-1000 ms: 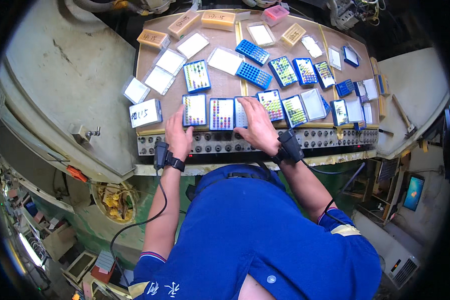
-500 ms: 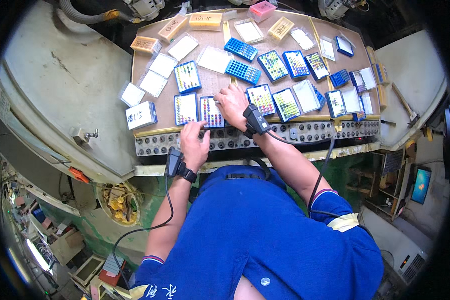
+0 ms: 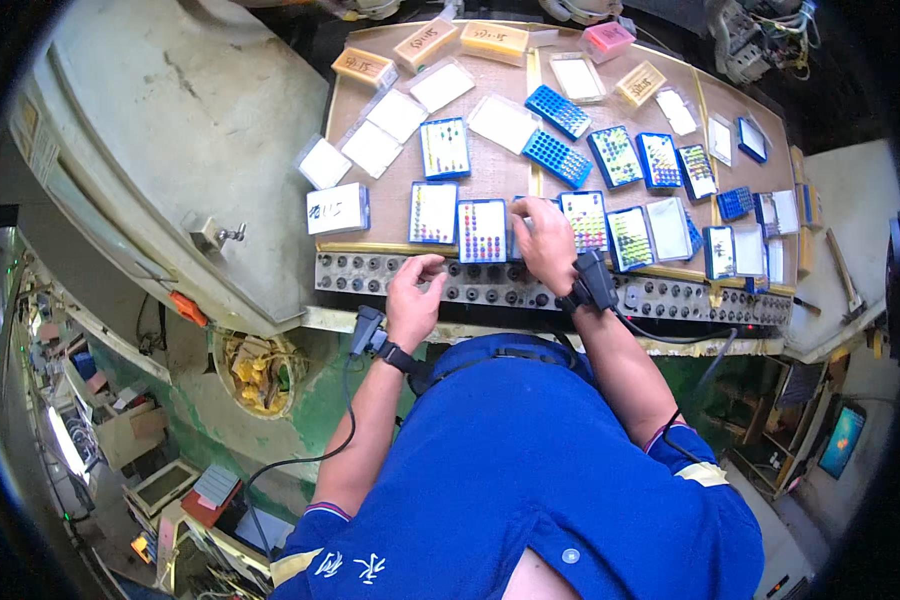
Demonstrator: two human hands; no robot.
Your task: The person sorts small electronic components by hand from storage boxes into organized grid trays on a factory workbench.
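My left hand (image 3: 415, 300) is over the front metal strip, its thumb and fingers apart and nothing seen in them. Just beyond it is a blue-rimmed box (image 3: 483, 232) with rows of small red, purple and yellow pieces. My right hand (image 3: 547, 245) reaches over a mostly covered blue box (image 3: 520, 215) to the right of that one. Its fingers are bent down, and whatever is at their tips is hidden. A box of yellow and pink pieces (image 3: 583, 220) lies on its right, and a white box with sparser rows (image 3: 434, 212) lies farther left.
Empty-holed blue racks (image 3: 558, 157), clear lids (image 3: 397, 115) and orange boxes (image 3: 495, 42) lie farther back. A metal strip with round knobs (image 3: 370, 276) runs along the front edge. A white lidded box (image 3: 337, 210) stands at left, and a hammer-like tool (image 3: 845, 272) lies at right.
The whole view has shifted, so the table appears farther right. My right hand has moved off the box of red and purple pieces to its right side. My left hand has drawn back slightly.
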